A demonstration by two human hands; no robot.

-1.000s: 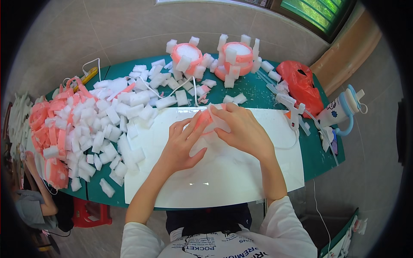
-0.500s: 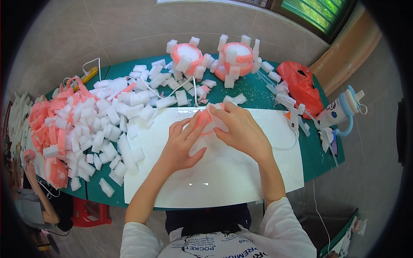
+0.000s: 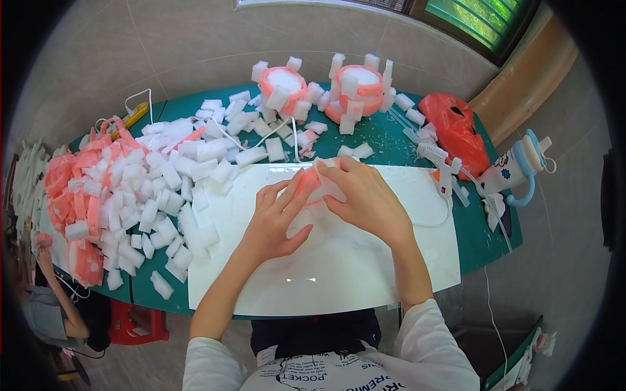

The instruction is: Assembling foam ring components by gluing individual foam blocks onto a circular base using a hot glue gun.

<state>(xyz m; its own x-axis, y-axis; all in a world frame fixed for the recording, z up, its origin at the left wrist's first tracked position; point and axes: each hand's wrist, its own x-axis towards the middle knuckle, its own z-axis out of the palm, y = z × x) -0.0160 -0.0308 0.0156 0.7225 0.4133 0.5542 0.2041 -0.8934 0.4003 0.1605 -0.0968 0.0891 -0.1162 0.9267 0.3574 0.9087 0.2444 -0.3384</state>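
Observation:
On the white board, a pink band with a piece of white foam against it lies between my hands. Spread fingers of my left hand rest on the band's left side, the thumb standing apart. My right hand grips the white foam from the right, fingers curled over the far side and thumb at the near side. My fingers hide part of the band. Beyond the board stand two pink round forms, one at the left and one at the right, with white foam blocks stuck around them.
Loose white foam blocks are heaped at the left beside pink bands. Toward the right lie a white glue gun with its cord, a red plastic bag and a blue-handled bottle. Another person's arm shows at far left.
My hands and the pink band have barely moved. At lower right the hanging white cord has shifted slightly to the right.

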